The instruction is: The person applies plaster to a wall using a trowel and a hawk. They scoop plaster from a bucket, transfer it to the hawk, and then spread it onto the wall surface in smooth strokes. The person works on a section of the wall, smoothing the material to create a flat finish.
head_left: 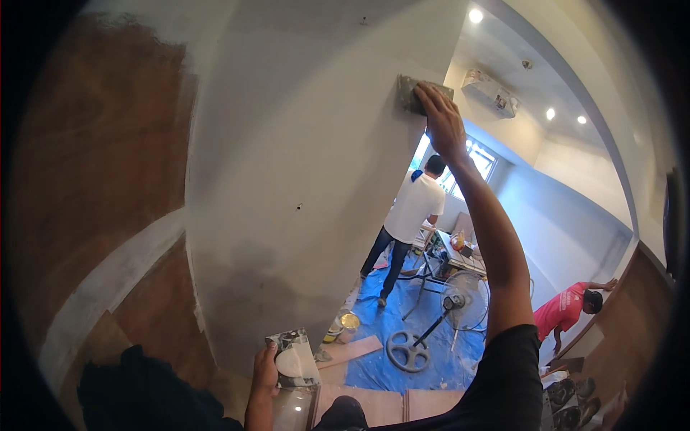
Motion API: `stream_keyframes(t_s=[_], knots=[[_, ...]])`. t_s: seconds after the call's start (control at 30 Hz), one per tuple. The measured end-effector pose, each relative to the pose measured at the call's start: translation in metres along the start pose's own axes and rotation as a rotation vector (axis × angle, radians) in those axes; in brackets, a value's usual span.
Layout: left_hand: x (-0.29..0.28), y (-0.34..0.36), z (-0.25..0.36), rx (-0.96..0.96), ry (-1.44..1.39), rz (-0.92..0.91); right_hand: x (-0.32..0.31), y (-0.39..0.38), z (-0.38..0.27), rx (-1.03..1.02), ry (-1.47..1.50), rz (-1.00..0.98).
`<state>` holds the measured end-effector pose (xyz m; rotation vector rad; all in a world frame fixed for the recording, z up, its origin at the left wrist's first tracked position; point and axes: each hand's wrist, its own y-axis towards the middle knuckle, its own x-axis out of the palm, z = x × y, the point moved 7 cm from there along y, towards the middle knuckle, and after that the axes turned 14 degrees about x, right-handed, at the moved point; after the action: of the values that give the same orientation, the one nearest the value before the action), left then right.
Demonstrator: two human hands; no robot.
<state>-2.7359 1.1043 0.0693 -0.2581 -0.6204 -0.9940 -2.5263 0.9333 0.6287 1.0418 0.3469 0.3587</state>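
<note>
Nearest the camera, the left hand (pixel 264 373) was closed in a grip around a flat board (pixel 295 358) loaded with white filler, held low beside the grey-coated wall (pixel 302 144). Higher up, the right hand (pixel 440 122), arm fully raised, pressed a trowel (pixel 411 92) flat against that wall near its outer edge, fingers spread over the blade; its grip on the handle could not be seen. Beyond, a standing fan (pixel 460 302) and paint cans (pixel 343 327) stood by a blue floor sheet (pixel 402 316). Farther off, a person in white (pixel 413 212) stood at a bench (pixel 460 255), and a person in red (pixel 568 307) crouched by the far wall.
</note>
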Motion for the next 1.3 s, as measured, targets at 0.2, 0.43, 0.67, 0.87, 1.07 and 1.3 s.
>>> stream_keyframes(t_s=[0.2,0.43,0.67,0.87,1.07,1.3], knots=[[-0.003,0.011,-0.007,0.031,-0.034,-0.048,-0.009,0.016,-0.005,0.037,-0.031,-0.023],[-0.008,0.014,-0.025,-0.025,-0.036,-0.043,0.012,0.011,-0.010,-0.048,0.003,-0.147],[0.004,0.013,-0.012,-0.045,-0.024,-0.012,0.026,-0.103,-0.083,-0.013,0.095,-0.338],[0.003,0.011,-0.024,-0.163,-0.124,0.115,0.035,-0.210,-0.137,0.026,0.145,-0.508],[-0.007,0.008,-0.038,-0.171,-0.126,0.138,0.053,-0.337,-0.185,0.091,0.169,-0.661],[-0.002,0.002,-0.036,-0.230,-0.177,0.174,0.086,-0.468,-0.227,0.110,0.214,-0.756]])
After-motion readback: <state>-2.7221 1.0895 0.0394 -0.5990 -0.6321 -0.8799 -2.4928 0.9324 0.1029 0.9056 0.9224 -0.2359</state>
